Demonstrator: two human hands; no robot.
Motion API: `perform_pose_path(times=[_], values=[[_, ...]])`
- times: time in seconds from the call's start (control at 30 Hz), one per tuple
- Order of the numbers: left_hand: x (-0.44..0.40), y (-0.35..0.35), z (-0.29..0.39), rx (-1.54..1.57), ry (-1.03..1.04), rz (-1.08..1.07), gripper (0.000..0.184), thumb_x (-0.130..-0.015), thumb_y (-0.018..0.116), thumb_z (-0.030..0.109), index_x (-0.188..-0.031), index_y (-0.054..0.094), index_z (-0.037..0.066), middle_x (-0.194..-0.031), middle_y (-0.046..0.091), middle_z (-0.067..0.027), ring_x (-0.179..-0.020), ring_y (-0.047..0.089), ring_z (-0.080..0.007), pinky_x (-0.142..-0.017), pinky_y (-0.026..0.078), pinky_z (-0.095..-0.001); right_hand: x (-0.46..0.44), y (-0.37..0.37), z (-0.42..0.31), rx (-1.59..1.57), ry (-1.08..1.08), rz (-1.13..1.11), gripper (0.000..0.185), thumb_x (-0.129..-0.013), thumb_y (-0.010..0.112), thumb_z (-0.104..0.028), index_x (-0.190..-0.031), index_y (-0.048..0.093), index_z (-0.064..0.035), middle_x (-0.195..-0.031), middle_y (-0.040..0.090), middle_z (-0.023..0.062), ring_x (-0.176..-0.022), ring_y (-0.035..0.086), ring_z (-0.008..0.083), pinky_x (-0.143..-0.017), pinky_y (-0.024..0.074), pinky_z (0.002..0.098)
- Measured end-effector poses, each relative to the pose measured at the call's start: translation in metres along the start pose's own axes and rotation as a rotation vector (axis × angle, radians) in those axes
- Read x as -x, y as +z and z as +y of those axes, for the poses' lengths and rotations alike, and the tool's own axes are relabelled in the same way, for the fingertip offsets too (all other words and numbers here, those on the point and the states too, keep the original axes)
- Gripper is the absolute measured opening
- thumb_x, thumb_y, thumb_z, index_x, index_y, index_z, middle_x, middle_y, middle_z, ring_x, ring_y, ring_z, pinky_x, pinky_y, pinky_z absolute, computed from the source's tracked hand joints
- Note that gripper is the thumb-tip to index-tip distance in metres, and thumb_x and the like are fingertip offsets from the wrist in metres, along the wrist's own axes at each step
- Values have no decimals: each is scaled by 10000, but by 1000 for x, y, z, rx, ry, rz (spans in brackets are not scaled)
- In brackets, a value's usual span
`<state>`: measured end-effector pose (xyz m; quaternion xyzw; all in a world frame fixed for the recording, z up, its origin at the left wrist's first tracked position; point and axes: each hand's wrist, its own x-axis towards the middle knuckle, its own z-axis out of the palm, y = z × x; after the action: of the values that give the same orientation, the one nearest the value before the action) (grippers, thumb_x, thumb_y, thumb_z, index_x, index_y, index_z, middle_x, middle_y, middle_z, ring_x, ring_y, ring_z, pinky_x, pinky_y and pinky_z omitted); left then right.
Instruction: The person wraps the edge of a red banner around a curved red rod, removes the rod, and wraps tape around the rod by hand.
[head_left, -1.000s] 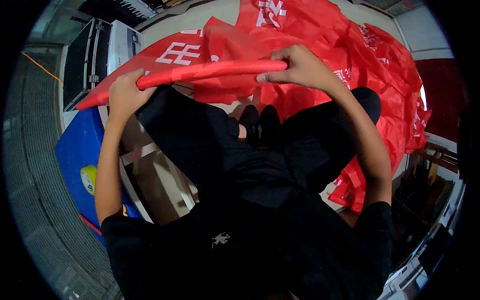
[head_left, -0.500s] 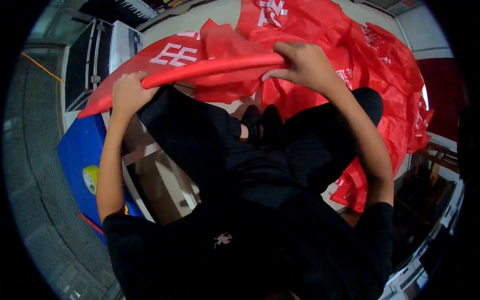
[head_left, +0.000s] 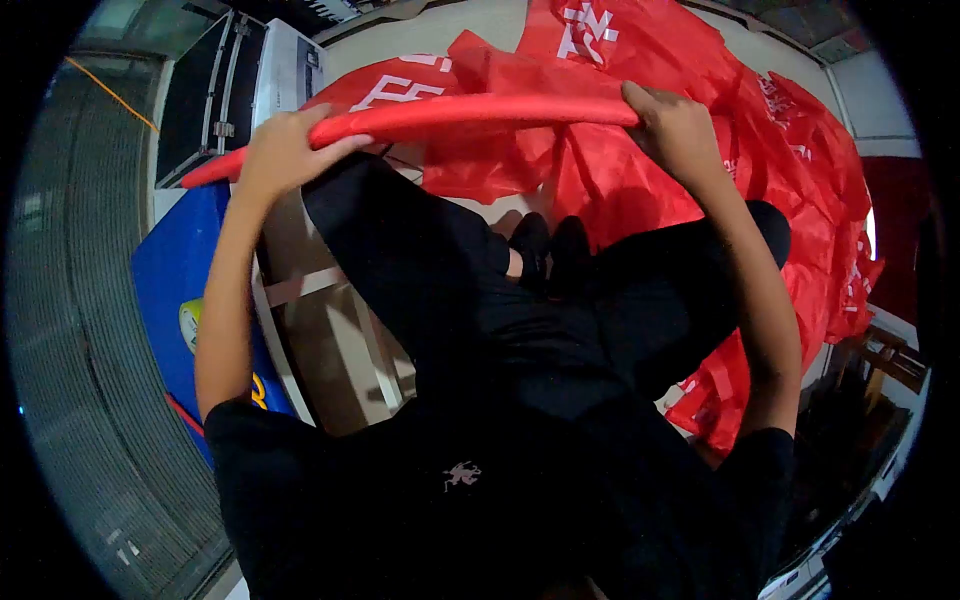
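Observation:
A red banner point(head_left: 480, 160) with white printed characters spreads in front of me, its near edge a long tube-like roll point(head_left: 480, 108) stretched between my hands. My left hand point(head_left: 283, 155) is closed over the roll's left part, thumb pointing right along it. The roll's left end sticks out past that hand. My right hand point(head_left: 675, 132) grips the roll's right end, fingers curled around it. Beyond and to the right, the rest of the banner lies crumpled and loose on the floor.
At left stand a black case point(head_left: 205, 100) with metal edges and a white box point(head_left: 290, 68). A blue surface point(head_left: 170, 250) holds a roll of tape point(head_left: 190, 322), partly behind my left forearm. A wooden frame point(head_left: 335, 350) is beside my left leg. My shoes point(head_left: 550, 250) rest on the floor between my knees.
Both hands and the rolled edge appear shifted right as the view turns. My left thumb now stretches out along the roll, and the roll hides more of the banner's left part.

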<state>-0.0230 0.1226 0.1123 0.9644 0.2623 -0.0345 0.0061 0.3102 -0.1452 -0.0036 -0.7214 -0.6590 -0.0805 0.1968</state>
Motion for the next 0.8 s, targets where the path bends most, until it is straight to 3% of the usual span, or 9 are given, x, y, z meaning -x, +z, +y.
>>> perform_pose_path(times=[0.1, 0.17, 0.2, 0.3, 0.43, 0.53, 0.6, 0.67, 0.8], values=[[5, -1, -34, -2, 16, 8, 471, -759, 754, 490, -984, 729, 77, -769, 678, -203, -739, 668, -389, -677, 521, -451, 2, -7, 7, -12, 173, -162, 232, -791, 705, -221, -919, 552, -104, -805, 656, 130, -720, 647, 354, -592, 497, 461], [6, -7, -30, -44, 35, 3, 400, -718, 766, 420, -940, 746, 88, -793, 684, -193, -748, 666, -384, -688, 536, -449, -6, -18, 6, -636, 236, -898, 240, -796, 714, -241, -909, 575, -81, -799, 657, 153, -733, 645, 362, -631, 503, 458], [6, -10, -32, -45, 40, -2, 400, -718, 766, 420, -940, 746, 88, -793, 684, -193, -748, 666, -384, -688, 536, -449, -3, -16, -1, -641, 242, -898, 240, -796, 714, -241, -909, 575, -81, -799, 657, 153, -733, 645, 362, -631, 503, 458], [10, -10, -41, -183, -34, -14, 341, -719, 764, 382, -845, 724, 68, -752, 672, -195, -731, 664, -379, -680, 522, -461, 8, -2, -21, -157, 43, 80, 299, -781, 743, -310, -876, 666, -37, -758, 662, 177, -769, 660, 355, -671, 501, 444], [12, -6, -45, -57, 9, -15, 329, -722, 747, 362, -786, 691, 44, -755, 659, -199, -751, 654, -384, -684, 511, -462, -7, -10, -19, -831, 287, -604, 308, -796, 753, -257, -949, 643, -13, -750, 625, 168, -701, 626, 337, -624, 477, 386], [7, 1, -56, -28, 84, 104, 305, -719, 734, 317, -775, 655, 28, -779, 642, -204, -782, 637, -398, -688, 496, -470, 2, -2, -36, -299, 106, 23, 301, -809, 763, -293, -913, 669, -27, -723, 628, 137, -669, 618, 289, -592, 461, 370], [11, 4, -58, -76, 41, 87, 295, -710, 729, 272, -776, 608, 11, -793, 620, -206, -802, 613, -414, -686, 481, -474, -2, -12, -36, -169, 51, 11, 313, -814, 758, -306, -914, 634, -37, -727, 625, 138, -680, 625, 302, -586, 465, 391], [11, 2, -42, -8, -8, 84, 292, -715, 723, 260, -796, 593, 11, -783, 613, -204, -794, 607, -417, -680, 475, -475, -11, -14, -29, -659, 276, -664, 330, -828, 741, -312, -926, 545, -65, -753, 630, 132, -719, 637, 357, -593, 481, 418], [17, 17, -65, -79, 35, 211, 286, -734, 707, 229, -830, 547, 12, -752, 593, -203, -793, 599, -427, -659, 464, -458, 1, -4, -41, -168, -11, 36, 358, -827, 748, -339, -928, 544, -63, -723, 617, 121, -664, 628, 343, -573, 478, 400]])
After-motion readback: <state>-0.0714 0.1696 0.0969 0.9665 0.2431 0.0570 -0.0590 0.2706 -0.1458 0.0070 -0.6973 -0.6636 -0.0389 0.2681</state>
